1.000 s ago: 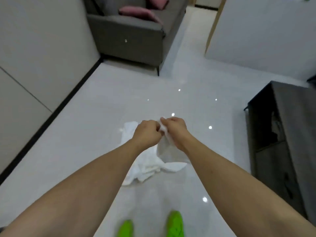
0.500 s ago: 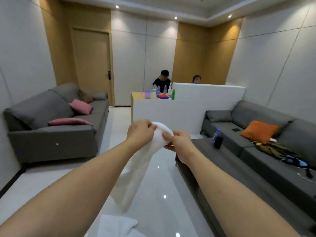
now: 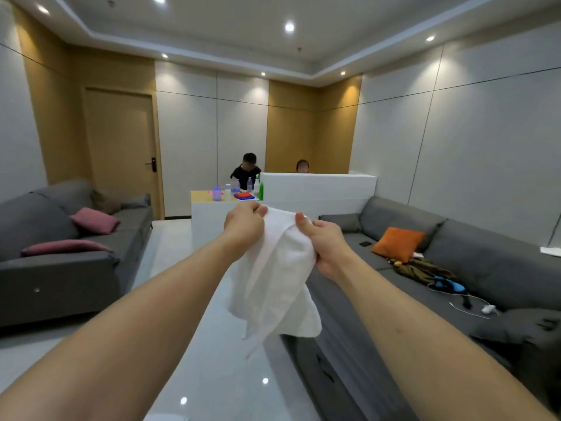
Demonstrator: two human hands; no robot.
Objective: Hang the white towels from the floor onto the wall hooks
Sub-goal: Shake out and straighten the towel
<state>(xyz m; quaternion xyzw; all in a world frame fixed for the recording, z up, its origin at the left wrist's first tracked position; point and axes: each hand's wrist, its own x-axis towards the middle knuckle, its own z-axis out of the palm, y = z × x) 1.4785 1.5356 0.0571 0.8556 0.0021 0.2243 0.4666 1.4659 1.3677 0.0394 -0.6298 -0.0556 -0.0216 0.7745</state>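
Towel (image 3: 274,278) hangs long-ways straight down from my hands. Left hand (image 3: 244,225) and right hand (image 3: 325,243) both pinch its top edge, arms stretched forward.

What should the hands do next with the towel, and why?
Probably turn to look for the wall hooks. Both the left hand and the right hand already pinch the white towel by its top edge, so it hangs clear of the floor, but no hook shows in this view.

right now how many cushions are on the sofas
4. Two pink cushions on the left sofa; an orange cushion and a grey cushion on the right sofa. More may be hidden behind the towel.
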